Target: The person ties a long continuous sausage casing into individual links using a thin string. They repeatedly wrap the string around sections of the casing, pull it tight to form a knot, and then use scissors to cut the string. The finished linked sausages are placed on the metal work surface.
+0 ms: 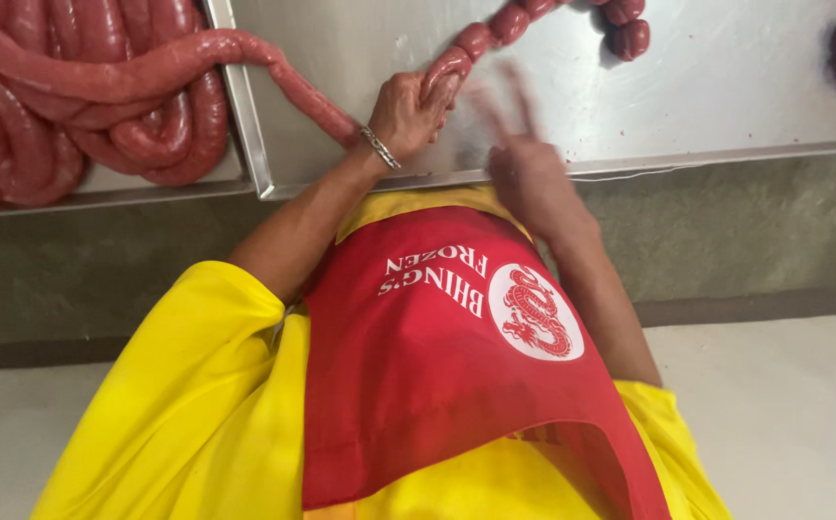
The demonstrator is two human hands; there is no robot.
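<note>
Worktop: a steel worktop with a raised rim is seen.
Wall: grey concrete is shown beneath it.
Floor: pale floor is lit evenly.

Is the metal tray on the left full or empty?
Full: the metal tray is heaped with coils of long red sausage, trailing out to the left hand.

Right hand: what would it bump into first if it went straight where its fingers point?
Probably the sausage links on the steel tray, just beyond its fingertips; the left hand grips one end of them. The right hand is blurred, so its exact aim and height are unclear.
</note>
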